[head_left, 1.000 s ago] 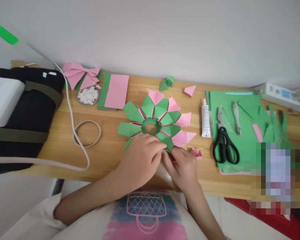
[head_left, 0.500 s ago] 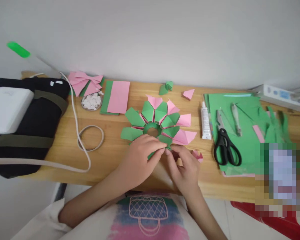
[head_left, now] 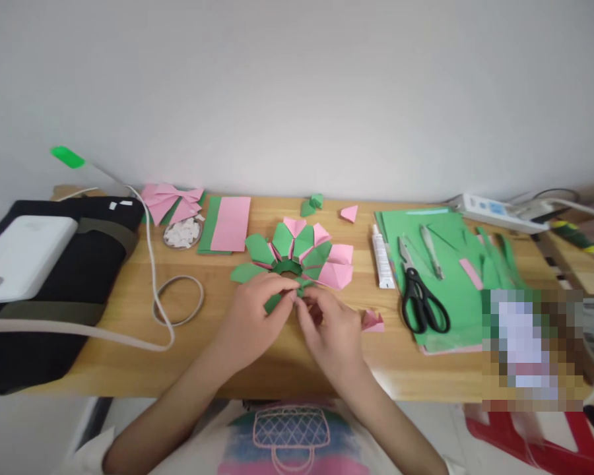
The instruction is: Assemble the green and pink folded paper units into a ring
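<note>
I am seeing small print on the white tube (head_left: 383,258) at two o'clock from my hands, but it is blurring past reading (as is the mark on the white device (head_left: 27,258) at nine o'clock). The green-and-pink paper ring (head_left: 317,256) is lying on the tabletop (head_left: 257,373), its hole opening just beyond my fingertips towards eleven o'clock. My left grip (head_left: 252,313) and right grip (head_left: 334,328) are meeting, both pinching green paper at the ring's near side, around six o'clock.

Green-and-pink folded-paper ring (head_left: 309,254), petals fanned outward around an open centre, on the wooden table (head_left: 257,369)
</note>
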